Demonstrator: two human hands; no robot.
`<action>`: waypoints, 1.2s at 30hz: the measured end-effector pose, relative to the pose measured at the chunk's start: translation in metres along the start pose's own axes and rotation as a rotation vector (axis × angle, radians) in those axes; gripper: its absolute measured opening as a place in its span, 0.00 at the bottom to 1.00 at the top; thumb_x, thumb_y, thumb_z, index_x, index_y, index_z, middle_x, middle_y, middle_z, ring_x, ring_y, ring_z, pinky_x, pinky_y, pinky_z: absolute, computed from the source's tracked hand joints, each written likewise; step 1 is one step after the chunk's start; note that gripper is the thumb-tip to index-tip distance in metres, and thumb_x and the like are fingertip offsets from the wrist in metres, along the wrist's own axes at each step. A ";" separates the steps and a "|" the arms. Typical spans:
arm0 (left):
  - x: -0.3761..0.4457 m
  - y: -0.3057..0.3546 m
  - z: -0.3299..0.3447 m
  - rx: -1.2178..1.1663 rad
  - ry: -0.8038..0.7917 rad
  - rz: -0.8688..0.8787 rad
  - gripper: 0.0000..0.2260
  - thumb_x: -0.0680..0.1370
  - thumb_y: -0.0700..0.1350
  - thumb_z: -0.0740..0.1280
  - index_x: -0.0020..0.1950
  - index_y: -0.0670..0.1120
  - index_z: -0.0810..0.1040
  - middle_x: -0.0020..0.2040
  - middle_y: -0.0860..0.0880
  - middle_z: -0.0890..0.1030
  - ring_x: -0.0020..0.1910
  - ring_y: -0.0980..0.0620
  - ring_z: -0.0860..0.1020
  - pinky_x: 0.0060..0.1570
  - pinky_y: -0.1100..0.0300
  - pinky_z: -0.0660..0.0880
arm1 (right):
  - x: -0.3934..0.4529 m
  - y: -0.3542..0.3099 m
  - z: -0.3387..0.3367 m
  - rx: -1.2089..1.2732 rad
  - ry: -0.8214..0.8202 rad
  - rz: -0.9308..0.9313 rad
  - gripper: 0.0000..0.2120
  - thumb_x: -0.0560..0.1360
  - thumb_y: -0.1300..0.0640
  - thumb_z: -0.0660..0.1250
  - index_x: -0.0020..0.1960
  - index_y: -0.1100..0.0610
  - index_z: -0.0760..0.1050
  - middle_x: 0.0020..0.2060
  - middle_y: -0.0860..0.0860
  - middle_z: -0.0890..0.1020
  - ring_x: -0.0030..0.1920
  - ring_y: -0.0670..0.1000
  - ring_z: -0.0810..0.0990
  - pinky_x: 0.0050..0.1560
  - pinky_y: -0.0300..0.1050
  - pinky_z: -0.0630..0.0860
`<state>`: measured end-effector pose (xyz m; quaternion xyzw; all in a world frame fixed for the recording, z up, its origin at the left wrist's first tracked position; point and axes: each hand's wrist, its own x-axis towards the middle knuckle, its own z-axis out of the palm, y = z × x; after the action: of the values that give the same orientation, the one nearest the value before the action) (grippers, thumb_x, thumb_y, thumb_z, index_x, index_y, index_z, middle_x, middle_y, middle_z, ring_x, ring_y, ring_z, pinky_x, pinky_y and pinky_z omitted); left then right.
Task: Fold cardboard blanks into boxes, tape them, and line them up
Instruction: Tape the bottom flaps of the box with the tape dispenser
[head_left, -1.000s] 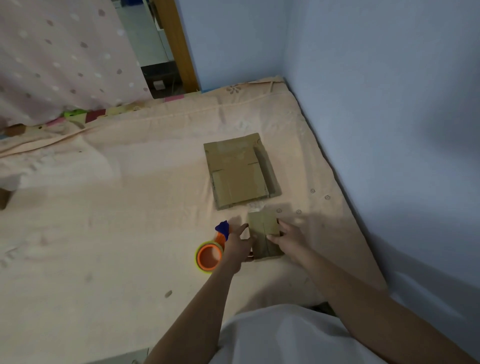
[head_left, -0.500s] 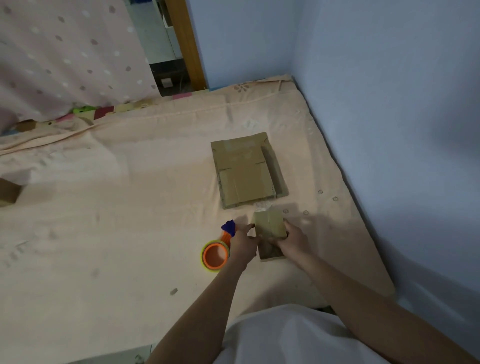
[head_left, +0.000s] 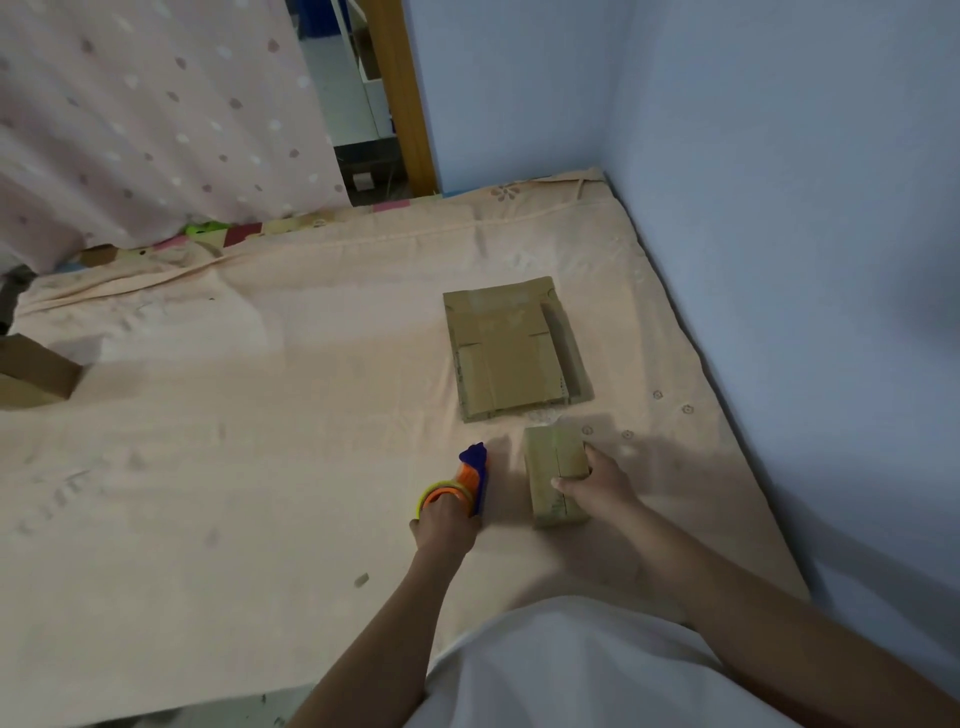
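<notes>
A small folded cardboard box (head_left: 554, 467) stands on the peach bed sheet (head_left: 234, 467). My right hand (head_left: 597, 486) grips its right side, thumb across the top. Left of it lies a tape dispenser (head_left: 465, 480) with an orange and yellow-green roll and a blue head. My left hand (head_left: 444, 525) lies over the roll and grips it. A stack of flat cardboard blanks (head_left: 511, 348) lies just beyond the box.
A blue wall (head_left: 779, 208) runs along the right edge of the bed. A cardboard box (head_left: 31, 371) sits at the far left edge. A dotted pink curtain (head_left: 145, 114) hangs at the back left, next to a wooden post (head_left: 405, 104).
My left hand has left the small box and moved left onto the tape dispenser. My right hand has stayed on the box.
</notes>
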<state>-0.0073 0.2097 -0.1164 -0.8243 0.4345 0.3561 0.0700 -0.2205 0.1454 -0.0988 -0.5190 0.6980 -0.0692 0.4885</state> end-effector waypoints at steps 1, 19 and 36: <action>0.000 -0.001 -0.001 -0.003 -0.016 0.011 0.16 0.78 0.52 0.67 0.63 0.46 0.73 0.58 0.49 0.78 0.60 0.46 0.76 0.57 0.53 0.68 | -0.001 -0.001 0.000 0.000 -0.007 0.003 0.29 0.71 0.50 0.76 0.70 0.50 0.72 0.61 0.47 0.81 0.61 0.51 0.79 0.62 0.46 0.76; -0.008 0.002 -0.033 -0.160 0.127 0.109 0.16 0.75 0.47 0.72 0.48 0.42 0.66 0.47 0.45 0.74 0.43 0.48 0.73 0.38 0.57 0.69 | -0.018 -0.020 -0.008 -0.028 0.043 0.010 0.41 0.75 0.53 0.73 0.80 0.58 0.56 0.74 0.55 0.70 0.73 0.57 0.69 0.66 0.44 0.68; -0.011 -0.009 -0.060 -0.089 0.152 0.215 0.24 0.70 0.47 0.77 0.57 0.40 0.69 0.51 0.44 0.74 0.48 0.48 0.75 0.38 0.61 0.72 | -0.034 -0.035 -0.005 -0.040 0.258 -0.131 0.21 0.80 0.57 0.65 0.71 0.61 0.71 0.64 0.59 0.79 0.65 0.60 0.77 0.59 0.46 0.72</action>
<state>0.0270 0.1973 -0.0667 -0.7999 0.5083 0.3168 -0.0382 -0.2022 0.1549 -0.0543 -0.5598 0.7210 -0.1533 0.3786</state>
